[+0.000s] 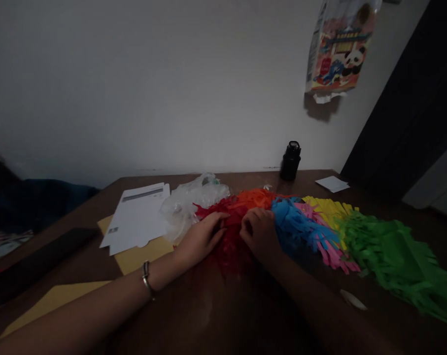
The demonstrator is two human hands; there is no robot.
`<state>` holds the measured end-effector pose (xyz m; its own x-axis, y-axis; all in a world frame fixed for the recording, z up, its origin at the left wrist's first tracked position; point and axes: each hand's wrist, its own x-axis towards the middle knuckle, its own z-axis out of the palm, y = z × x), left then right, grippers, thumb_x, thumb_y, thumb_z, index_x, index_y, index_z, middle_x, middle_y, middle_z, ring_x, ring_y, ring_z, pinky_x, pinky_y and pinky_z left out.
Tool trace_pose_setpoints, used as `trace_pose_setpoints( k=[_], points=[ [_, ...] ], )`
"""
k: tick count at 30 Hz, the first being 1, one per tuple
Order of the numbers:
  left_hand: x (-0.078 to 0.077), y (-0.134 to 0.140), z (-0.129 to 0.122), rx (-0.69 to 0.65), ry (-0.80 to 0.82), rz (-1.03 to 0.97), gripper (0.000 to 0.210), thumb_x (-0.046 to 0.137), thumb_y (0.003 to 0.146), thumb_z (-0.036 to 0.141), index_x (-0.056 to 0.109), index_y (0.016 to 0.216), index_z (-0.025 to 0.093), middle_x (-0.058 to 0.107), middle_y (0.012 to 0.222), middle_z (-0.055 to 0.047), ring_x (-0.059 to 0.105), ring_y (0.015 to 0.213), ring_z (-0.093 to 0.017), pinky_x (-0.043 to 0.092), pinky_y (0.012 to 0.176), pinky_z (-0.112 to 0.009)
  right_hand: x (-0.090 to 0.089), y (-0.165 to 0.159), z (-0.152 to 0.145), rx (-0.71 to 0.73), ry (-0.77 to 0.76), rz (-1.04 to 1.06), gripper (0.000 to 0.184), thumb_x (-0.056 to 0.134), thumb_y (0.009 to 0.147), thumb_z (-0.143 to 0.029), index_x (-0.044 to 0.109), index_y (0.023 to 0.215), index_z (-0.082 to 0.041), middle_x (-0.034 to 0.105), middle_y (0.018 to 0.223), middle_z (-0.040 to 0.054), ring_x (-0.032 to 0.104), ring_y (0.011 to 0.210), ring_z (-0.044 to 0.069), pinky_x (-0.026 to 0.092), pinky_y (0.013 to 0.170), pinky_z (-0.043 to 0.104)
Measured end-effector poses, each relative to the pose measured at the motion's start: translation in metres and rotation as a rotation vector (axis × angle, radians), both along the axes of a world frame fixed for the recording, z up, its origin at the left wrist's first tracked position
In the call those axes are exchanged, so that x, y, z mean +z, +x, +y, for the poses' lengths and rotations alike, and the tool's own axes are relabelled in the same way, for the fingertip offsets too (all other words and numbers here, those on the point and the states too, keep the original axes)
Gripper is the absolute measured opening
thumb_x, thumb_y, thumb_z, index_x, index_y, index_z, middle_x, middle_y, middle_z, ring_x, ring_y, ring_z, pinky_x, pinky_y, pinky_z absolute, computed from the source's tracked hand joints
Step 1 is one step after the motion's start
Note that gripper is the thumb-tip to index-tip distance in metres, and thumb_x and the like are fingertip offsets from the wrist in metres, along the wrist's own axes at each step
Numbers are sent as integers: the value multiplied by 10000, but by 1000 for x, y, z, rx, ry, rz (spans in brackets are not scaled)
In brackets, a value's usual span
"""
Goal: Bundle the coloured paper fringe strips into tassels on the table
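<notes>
A heap of red fringed tissue paper (233,239) lies on the table straight in front of me. My left hand (203,235), a bracelet at its wrist, is on the heap's left side, thumb and fingers pinching the red paper. Across from it, my right hand (259,231) curls its fingers and thumb onto the same paper from the right. The exact grip points are dim. Orange fringed paper (256,198) touches the heap's far side. Blue fringed paper (288,222) lies just right of my right hand.
Pink (336,255), yellow (328,209) and green fringed paper (396,256) spread to the right. A clear plastic bag (193,197), white sheets (140,217) and a yellow envelope (145,254) lie left. A black bottle (290,161) stands by the wall.
</notes>
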<state>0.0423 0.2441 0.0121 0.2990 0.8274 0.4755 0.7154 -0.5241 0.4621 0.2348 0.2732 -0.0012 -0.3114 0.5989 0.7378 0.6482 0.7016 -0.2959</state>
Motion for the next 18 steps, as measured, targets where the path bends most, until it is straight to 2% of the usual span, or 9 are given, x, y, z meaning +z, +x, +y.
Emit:
trace_pose_setpoints(
  k=[3,6,9,11,14,18],
  points=[
    [2,3,-2,3,-7,6,284,503,874,167,549,1151,210,671,1043,-65,636,909,-212,516,797,-351,0,1,0,33,38,18,108,458,849,-123,510,798,-203,624,847,56,538,827,219,346,812,387],
    [4,5,-2,2,-13,8,279,499,875,159,546,1145,215,667,997,-50,635,873,-200,517,773,-338,1,2,-2,140,68,-14,72,467,896,-172,530,931,-182,652,937,79,567,906,228,336,903,421],
    [5,6,-2,1,-8,3,288,501,871,151,528,1152,210,655,974,-43,626,864,-192,516,774,-335,2,2,-6,239,62,-110,229,544,891,-258,533,1100,-167,655,1065,109,562,1013,256,302,975,452],
    [5,6,-3,-3,-1,2,271,500,872,153,530,1135,208,654,976,-42,623,872,-190,515,779,-334,1,1,-6,252,58,-155,282,556,891,-259,536,1155,-162,650,1123,118,555,1053,264,293,992,462],
    [7,8,-4,-10,7,15,220,487,888,171,550,1094,213,657,939,-32,623,832,-182,514,743,-313,-3,0,-3,228,73,-166,211,504,912,-170,578,1109,-168,661,1121,103,564,1044,242,306,989,452],
    [10,8,-6,-10,26,49,223,479,900,183,551,1108,219,664,952,-38,631,828,-188,514,735,-312,-8,0,4,199,42,-91,197,424,930,-117,601,931,-202,684,1003,72,583,961,218,333,976,436]
  ],
)
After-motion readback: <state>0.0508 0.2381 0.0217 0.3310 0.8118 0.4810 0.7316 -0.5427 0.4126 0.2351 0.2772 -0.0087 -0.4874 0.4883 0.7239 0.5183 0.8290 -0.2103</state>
